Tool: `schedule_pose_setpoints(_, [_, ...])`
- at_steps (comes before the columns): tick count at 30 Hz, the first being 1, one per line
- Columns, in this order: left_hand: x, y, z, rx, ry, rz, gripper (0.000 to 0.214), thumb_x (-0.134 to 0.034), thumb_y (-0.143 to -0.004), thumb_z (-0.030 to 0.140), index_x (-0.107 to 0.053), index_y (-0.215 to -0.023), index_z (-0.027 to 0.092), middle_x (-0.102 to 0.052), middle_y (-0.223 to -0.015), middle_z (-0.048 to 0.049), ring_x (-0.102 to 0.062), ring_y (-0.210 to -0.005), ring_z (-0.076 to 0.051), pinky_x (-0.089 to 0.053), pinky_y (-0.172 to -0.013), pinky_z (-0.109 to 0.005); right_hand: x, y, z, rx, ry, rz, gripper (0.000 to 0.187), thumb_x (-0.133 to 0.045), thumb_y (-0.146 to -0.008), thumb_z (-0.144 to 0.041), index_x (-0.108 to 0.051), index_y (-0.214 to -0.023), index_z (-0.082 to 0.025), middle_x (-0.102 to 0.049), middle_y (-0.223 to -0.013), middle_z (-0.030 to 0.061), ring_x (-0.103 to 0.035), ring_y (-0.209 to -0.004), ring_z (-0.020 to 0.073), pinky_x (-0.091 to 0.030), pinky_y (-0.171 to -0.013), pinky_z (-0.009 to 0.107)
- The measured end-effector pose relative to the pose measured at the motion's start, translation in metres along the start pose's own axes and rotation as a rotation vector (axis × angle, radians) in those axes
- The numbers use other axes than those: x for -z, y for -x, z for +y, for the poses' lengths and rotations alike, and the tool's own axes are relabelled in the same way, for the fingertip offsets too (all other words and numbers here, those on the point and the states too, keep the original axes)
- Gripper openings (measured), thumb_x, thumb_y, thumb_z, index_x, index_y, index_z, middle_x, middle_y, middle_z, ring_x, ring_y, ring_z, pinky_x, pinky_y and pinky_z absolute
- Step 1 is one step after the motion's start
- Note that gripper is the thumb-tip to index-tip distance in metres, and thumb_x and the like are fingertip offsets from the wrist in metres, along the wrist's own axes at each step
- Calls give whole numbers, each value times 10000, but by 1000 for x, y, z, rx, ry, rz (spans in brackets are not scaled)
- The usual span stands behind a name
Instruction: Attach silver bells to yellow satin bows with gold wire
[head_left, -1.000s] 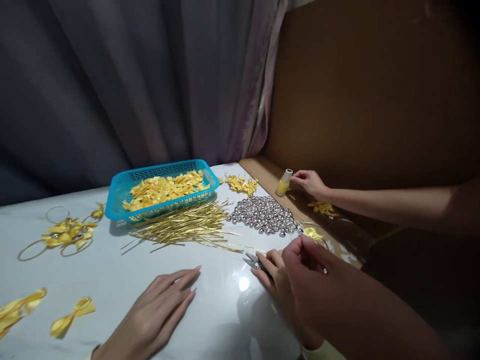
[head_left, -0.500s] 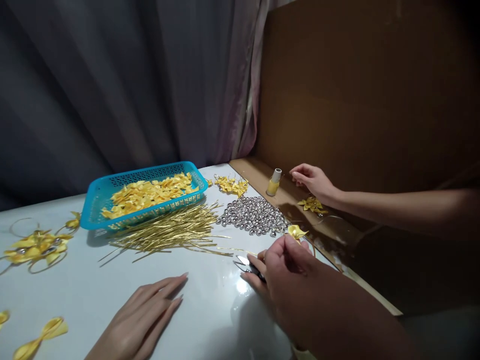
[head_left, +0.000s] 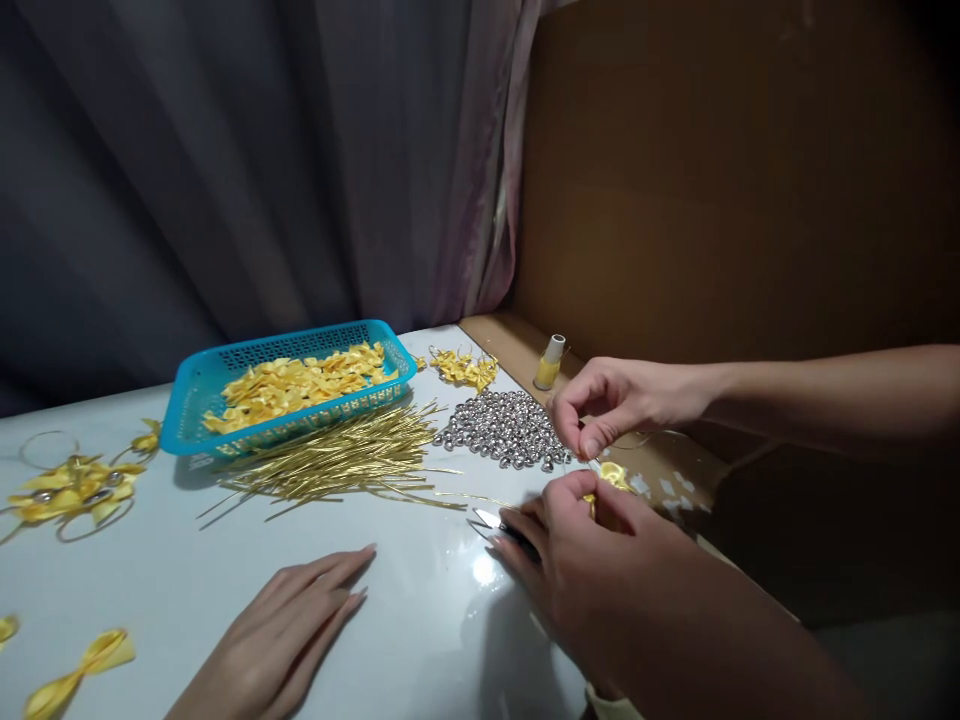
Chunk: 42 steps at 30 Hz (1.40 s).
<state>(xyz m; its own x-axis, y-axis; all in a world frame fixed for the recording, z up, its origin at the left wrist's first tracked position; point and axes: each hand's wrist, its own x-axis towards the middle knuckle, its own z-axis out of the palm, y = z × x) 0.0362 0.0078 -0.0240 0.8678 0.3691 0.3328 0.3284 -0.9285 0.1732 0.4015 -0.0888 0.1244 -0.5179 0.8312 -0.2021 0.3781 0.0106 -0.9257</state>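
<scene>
My left hand (head_left: pixel 277 630) lies flat and open on the white table (head_left: pixel 420 620), holding nothing. My right hand (head_left: pixel 517 535) is mostly hidden under a co-worker's near hand (head_left: pixel 600 570); only its fingers show, closed around small scissors (head_left: pixel 482 519) whose tips poke out to the left. The co-worker's near hand pinches a small yellow ribbon bow (head_left: pixel 613 473). Their far hand (head_left: pixel 611 405) hovers just above that bow, its fingertips pinched together. A heap of silver bells (head_left: pixel 506 428) lies just behind these hands.
A blue basket (head_left: pixel 187 395) of yellow ribbon pieces stands at the back left, gold wires (head_left: pixel 337 460) piled before it. Finished bows (head_left: pixel 67 490) lie at the left edge. A yellow thread spool (head_left: pixel 550 362) stands by the cardboard wall (head_left: pixel 712 200). A curtain hangs behind.
The co-worker's far hand came forward from beside the thread spool to above the bow and pinched its fingers. My left hand stayed flat. The view shifted slightly right.
</scene>
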Motion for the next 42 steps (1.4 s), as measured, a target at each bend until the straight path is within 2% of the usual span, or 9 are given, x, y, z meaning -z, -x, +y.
schedule_pose_setpoints(8, [-22, 14, -20, -85, -4, 33, 414, -560, -806, 277, -489, -1208, 212, -572, -1193, -71, -548, -1053, -216, -472, -872, -296, 0, 0, 7, 47, 39, -53, 143, -639, -761, -214, -565, -794, -96, -565, -712, 8, -499, -629, 69, -413, -587, 199])
schedule_pose_setpoints(12, [-22, 14, -20, -101, 12, 34, 410, -561, -806, 251, -492, -1207, 202, -562, -1206, -75, -535, -1071, -213, -465, -881, -290, -6, 1, 3, 89, 55, 32, 136, -603, -791, -231, -547, -814, -110, -581, -736, 23, -538, -652, 87, -436, -583, 211])
schedule_pose_setpoints(16, [-21, 12, -18, -96, 13, 50, 396, -555, -810, 273, -507, -1197, 205, -576, -1187, -68, -555, -1044, -207, -479, -857, -276, -16, 6, -1, 276, 236, 169, 89, -652, -744, -189, -602, -753, -116, -564, -757, 28, -520, -701, 99, -438, -659, 248])
schedule_pose_setpoints(20, [-22, 13, -19, -88, 7, 44, 397, -554, -810, 291, -508, -1197, 212, -586, -1174, -62, -559, -1036, -206, -481, -851, -274, -21, 13, 3, 460, 340, 230, 84, -713, -663, -117, -652, -720, -127, -512, -792, 18, -505, -713, 95, -430, -668, 247])
schedule_pose_setpoints(25, [-21, 14, -19, -84, 8, 29, 389, -551, -814, 280, -507, -1195, 219, -575, -1187, -56, -544, -1056, -204, -476, -866, -279, -18, 16, 5, 385, 300, 244, 58, -678, -702, -116, -634, -738, -112, -528, -878, 56, -517, -818, 134, -422, -762, 308])
schedule_pose_setpoints(29, [-21, 13, -18, -78, 12, 39, 373, -548, -814, 294, -527, -1179, 221, -590, -1169, -52, -560, -1036, -205, -483, -858, -277, -18, 14, 1, 373, 269, 223, 65, -686, -702, -144, -633, -733, -121, -529, -893, 58, -507, -829, 143, -412, -772, 319])
schedule_pose_setpoints(34, [-22, 13, -18, -69, 4, 35, 381, -550, -813, 296, -522, -1186, 225, -585, -1176, -55, -558, -1038, -206, -485, -853, -281, -25, 15, -4, 360, 197, 346, 65, -688, -704, -149, -629, -710, -122, -499, -829, 35, -479, -785, 127, -401, -724, 285])
schedule_pose_setpoints(40, [-22, 12, -18, -85, 2, 32, 371, -545, -816, 283, -518, -1182, 232, -592, -1166, -53, -559, -1040, -205, -486, -854, -285, -28, 18, -2, 435, 179, 287, 77, -711, -671, -131, -651, -718, -124, -493, -833, 31, -486, -745, 110, -409, -711, 273])
schedule_pose_setpoints(42, [-22, 12, -18, -91, 3, 37, 376, -545, -817, 275, -510, -1189, 229, -589, -1169, -58, -557, -1040, -205, -484, -853, -288, -27, 18, -2, 410, 187, 295, 69, -700, -681, -127, -641, -715, -117, -501, -848, 39, -498, -780, 120, -407, -738, 283])
